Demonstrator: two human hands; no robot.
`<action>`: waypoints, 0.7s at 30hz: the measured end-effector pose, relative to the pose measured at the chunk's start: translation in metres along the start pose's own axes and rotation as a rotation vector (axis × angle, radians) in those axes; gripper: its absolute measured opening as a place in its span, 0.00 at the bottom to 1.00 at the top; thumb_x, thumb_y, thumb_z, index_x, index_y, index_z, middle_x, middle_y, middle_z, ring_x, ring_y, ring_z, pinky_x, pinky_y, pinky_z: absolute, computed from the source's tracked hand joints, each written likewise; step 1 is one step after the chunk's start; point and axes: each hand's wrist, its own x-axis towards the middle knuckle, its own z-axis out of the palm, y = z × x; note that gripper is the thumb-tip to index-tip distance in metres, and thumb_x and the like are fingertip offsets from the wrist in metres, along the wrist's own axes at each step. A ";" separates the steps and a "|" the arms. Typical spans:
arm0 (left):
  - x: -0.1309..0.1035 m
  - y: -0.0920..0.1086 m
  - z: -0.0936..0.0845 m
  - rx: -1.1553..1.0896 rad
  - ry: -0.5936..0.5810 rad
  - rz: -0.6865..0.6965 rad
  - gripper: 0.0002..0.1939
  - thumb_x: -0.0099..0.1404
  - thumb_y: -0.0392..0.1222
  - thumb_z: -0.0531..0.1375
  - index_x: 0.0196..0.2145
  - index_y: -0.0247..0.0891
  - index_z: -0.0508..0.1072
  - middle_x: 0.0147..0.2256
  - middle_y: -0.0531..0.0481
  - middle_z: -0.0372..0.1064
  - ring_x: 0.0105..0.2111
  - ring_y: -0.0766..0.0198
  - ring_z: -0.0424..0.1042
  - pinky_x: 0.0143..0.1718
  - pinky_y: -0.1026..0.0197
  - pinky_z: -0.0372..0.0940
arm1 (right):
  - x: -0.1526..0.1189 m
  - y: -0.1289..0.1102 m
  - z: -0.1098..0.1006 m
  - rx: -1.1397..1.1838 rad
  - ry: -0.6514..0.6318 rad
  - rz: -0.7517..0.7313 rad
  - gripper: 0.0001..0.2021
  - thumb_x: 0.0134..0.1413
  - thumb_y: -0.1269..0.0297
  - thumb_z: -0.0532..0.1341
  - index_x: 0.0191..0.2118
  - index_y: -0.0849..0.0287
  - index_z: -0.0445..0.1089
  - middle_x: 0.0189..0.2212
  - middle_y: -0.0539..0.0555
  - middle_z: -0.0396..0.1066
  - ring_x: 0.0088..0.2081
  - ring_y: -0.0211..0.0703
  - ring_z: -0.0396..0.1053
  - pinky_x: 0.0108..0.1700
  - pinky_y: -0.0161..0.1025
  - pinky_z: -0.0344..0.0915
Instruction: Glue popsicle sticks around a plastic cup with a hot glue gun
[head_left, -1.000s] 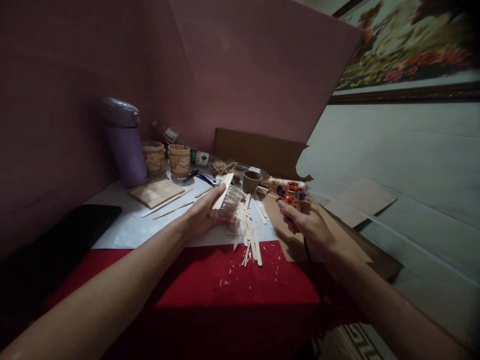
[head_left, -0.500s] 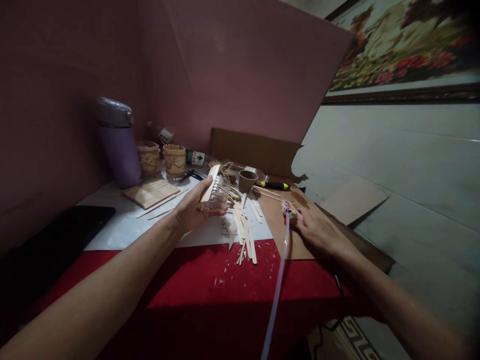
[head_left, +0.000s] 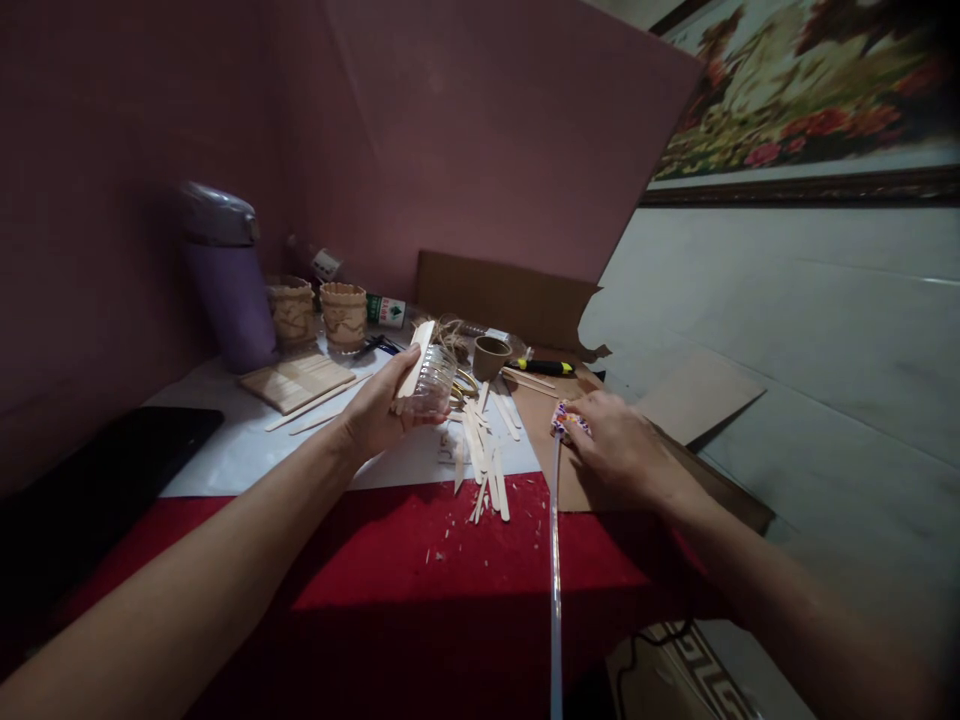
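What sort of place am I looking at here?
Probably a corner of a home with a craft table: loose wooden sticks lie scattered on it among small chips, a purple tumbler stands towards the back, and a framed picture hangs alongside.

This is looking like a room in a home, with a red-cloth-covered table [head_left: 420, 555] serving as a craft corner. At two o'clock, a dark-framed painting of red and pink flowers [head_left: 825, 110] is hanging on a glossy, white-grey wall [head_left: 795, 290]. At five o'clock, a beige floor with a brown geometric border [head_left: 701, 665] is showing. A tall purple tumbler with a grey lid [head_left: 229, 300] is standing towards ten o'clock, while flat, pale wooden sticks [head_left: 502, 495] are lying loose just below the dial's centre.
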 end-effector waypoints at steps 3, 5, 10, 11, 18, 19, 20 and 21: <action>0.000 0.000 0.000 -0.005 -0.007 0.009 0.16 0.69 0.47 0.50 0.40 0.32 0.72 0.29 0.42 0.73 0.23 0.60 0.73 0.22 0.59 0.70 | 0.007 -0.026 -0.011 0.195 0.025 -0.071 0.12 0.59 0.69 0.52 0.36 0.58 0.75 0.40 0.58 0.75 0.43 0.48 0.69 0.43 0.39 0.59; -0.001 0.000 0.000 -0.011 -0.007 0.010 0.16 0.69 0.46 0.50 0.40 0.32 0.72 0.29 0.43 0.73 0.22 0.60 0.73 0.22 0.59 0.71 | 0.018 -0.041 -0.011 0.251 -0.045 -0.077 0.12 0.56 0.72 0.53 0.35 0.58 0.74 0.37 0.56 0.76 0.39 0.45 0.70 0.39 0.37 0.59; -0.004 0.000 0.003 -0.020 0.026 0.003 0.14 0.69 0.45 0.52 0.38 0.32 0.73 0.28 0.44 0.73 0.22 0.62 0.72 0.22 0.59 0.71 | 0.056 -0.064 0.009 0.174 -0.153 -0.045 0.12 0.56 0.70 0.55 0.40 0.63 0.75 0.41 0.63 0.76 0.43 0.51 0.72 0.39 0.39 0.60; -0.004 0.000 0.004 -0.023 0.025 0.007 0.14 0.69 0.45 0.52 0.38 0.33 0.73 0.28 0.45 0.73 0.22 0.62 0.72 0.22 0.59 0.71 | 0.062 -0.066 0.014 0.167 -0.173 -0.037 0.12 0.54 0.71 0.56 0.41 0.65 0.75 0.42 0.65 0.76 0.43 0.52 0.72 0.38 0.39 0.60; -0.003 -0.002 0.005 0.000 0.028 -0.021 0.15 0.69 0.45 0.52 0.37 0.32 0.74 0.27 0.45 0.73 0.22 0.62 0.72 0.23 0.59 0.70 | 0.081 -0.076 0.021 0.225 -0.249 0.034 0.15 0.47 0.81 0.58 0.41 0.68 0.76 0.44 0.71 0.75 0.45 0.55 0.73 0.40 0.40 0.63; -0.003 -0.002 0.005 0.002 0.034 -0.023 0.15 0.69 0.45 0.52 0.37 0.32 0.74 0.27 0.45 0.73 0.22 0.62 0.72 0.23 0.60 0.70 | 0.082 -0.076 0.020 0.251 -0.245 0.047 0.15 0.46 0.81 0.58 0.40 0.69 0.76 0.43 0.71 0.75 0.45 0.56 0.73 0.40 0.40 0.62; -0.004 -0.002 0.005 0.005 0.038 -0.025 0.16 0.69 0.45 0.52 0.37 0.32 0.74 0.27 0.45 0.73 0.21 0.62 0.72 0.23 0.60 0.70 | 0.083 -0.075 0.020 0.282 -0.236 0.064 0.14 0.45 0.82 0.58 0.37 0.69 0.76 0.41 0.71 0.75 0.44 0.56 0.73 0.39 0.40 0.62; -0.004 -0.001 0.006 0.006 0.038 -0.025 0.16 0.69 0.45 0.51 0.37 0.32 0.74 0.26 0.45 0.73 0.21 0.62 0.72 0.22 0.60 0.69 | 0.084 -0.073 0.019 0.321 -0.223 0.082 0.13 0.44 0.82 0.58 0.35 0.69 0.76 0.39 0.70 0.76 0.43 0.56 0.73 0.38 0.40 0.62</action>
